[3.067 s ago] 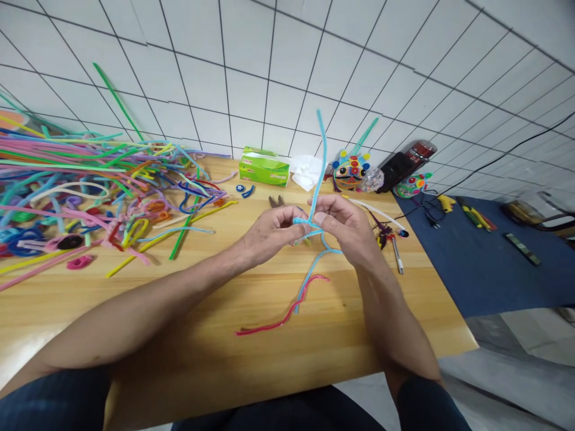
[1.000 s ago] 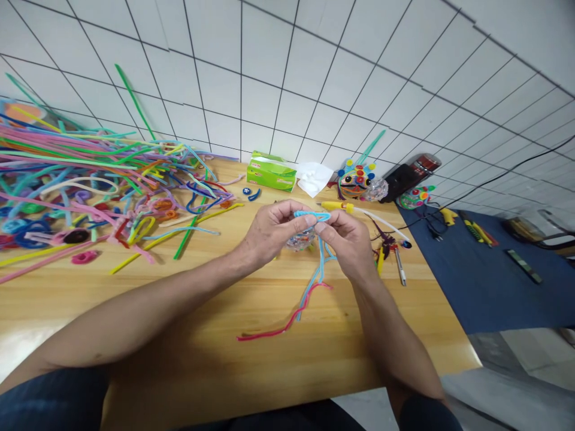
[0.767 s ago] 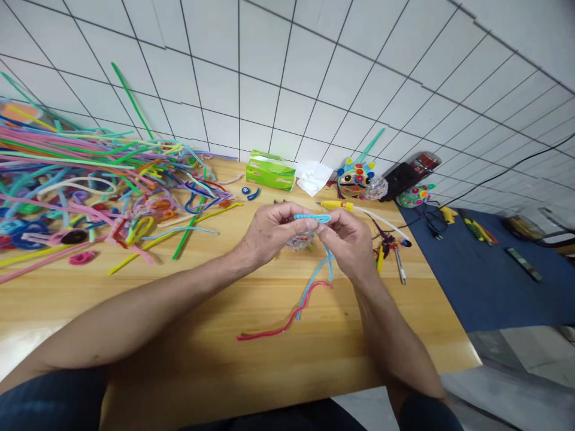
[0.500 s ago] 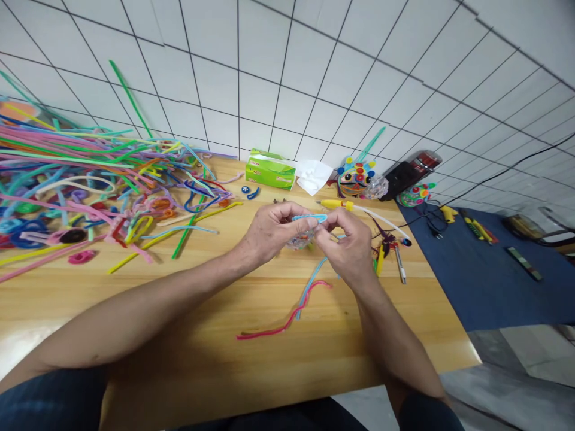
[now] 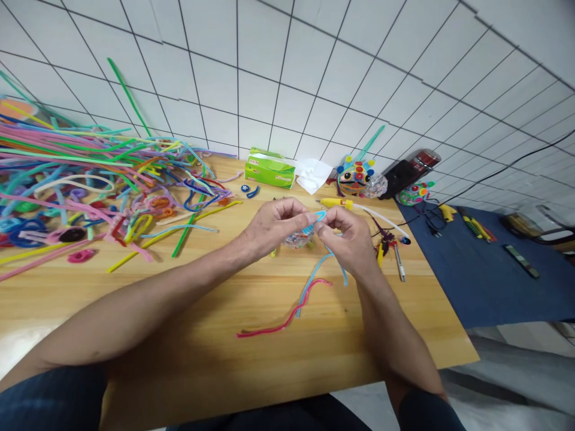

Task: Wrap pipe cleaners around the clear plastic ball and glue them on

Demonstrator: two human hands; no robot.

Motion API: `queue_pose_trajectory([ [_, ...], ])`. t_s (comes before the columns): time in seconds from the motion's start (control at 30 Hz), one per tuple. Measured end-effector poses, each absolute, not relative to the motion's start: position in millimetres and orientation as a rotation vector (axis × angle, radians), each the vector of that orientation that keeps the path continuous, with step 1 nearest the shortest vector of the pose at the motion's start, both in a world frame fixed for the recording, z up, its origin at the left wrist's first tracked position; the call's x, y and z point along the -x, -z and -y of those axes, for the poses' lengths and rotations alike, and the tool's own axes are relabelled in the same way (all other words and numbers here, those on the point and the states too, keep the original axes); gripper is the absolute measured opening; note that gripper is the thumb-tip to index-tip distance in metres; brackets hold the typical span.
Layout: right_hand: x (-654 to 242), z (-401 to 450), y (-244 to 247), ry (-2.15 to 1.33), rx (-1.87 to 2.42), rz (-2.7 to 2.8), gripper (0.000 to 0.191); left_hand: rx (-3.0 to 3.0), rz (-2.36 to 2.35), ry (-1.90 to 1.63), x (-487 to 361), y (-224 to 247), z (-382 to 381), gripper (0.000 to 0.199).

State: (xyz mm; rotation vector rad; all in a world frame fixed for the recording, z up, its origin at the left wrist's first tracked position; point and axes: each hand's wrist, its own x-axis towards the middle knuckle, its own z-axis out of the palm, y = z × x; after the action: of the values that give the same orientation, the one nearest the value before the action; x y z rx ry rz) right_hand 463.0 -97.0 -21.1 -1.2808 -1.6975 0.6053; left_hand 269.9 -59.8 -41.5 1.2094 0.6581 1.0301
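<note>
Both hands meet over the middle of the wooden table. My left hand [image 5: 277,226] is closed on a light blue pipe cleaner piece [image 5: 320,215], thumb on top. At the piece's right end, my right hand [image 5: 344,234] pinches it. A clear container with colourful bits [image 5: 299,239] shows just under the fingers, partly hidden. Below the hands a blue pipe cleaner [image 5: 309,280] lies beside a red one [image 5: 281,327]. Another blue end hangs under my right hand.
Tangled pipe cleaners [image 5: 81,173] cover the table's left. Behind are a green tissue pack [image 5: 269,170], a yellow glue gun [image 5: 336,203] and a decorated mask-like figure [image 5: 354,178]. A white pen [image 5: 399,264] lies right, near a blue mat [image 5: 489,263].
The light blue piece has tilted between my fingers. A blue end now shows below my right hand, and more of the clear container is visible.
</note>
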Motion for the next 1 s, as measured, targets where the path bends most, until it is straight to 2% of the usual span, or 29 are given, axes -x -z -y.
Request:
queue_pose_trajectory([
  [0.2, -466.3, 95.0, 18.9, -0.745, 1.273, 1.712, 0.017, -1.166, -0.677, -0.977, -268.5, 41.4, 59.1, 0.051],
  [0.43, -473.5, 95.7, 17.0, -0.715, 1.279, 1.784, 0.016, -1.118, -0.678, -0.956, -268.6, 40.1, 59.1, 0.048],
  [0.57, -482.9, 94.5, 15.3, -0.492, 1.148, 1.858, 0.006, -1.047, -0.647, -0.952, -269.4, 42.4, 57.8, 0.044],
  [0.73, -490.5, 88.2, 19.6, -0.152, 0.969, 2.065, 0.012, -0.966, -0.594, -0.860, -270.7, 46.5, 55.9, 0.036],
  [0.87, -486.5, 88.9, 21.0, -0.138, 0.956, 2.083, 0.004, -0.942, -0.576, -0.788, -272.9, 48.3, 56.9, 0.033],
  [1.0, -482.0, 91.0, 19.7, -0.296, 1.016, 1.969, 0.006, -1.144, -0.664, -0.931, -272.2, 43.2, 61.4, 0.037],
])
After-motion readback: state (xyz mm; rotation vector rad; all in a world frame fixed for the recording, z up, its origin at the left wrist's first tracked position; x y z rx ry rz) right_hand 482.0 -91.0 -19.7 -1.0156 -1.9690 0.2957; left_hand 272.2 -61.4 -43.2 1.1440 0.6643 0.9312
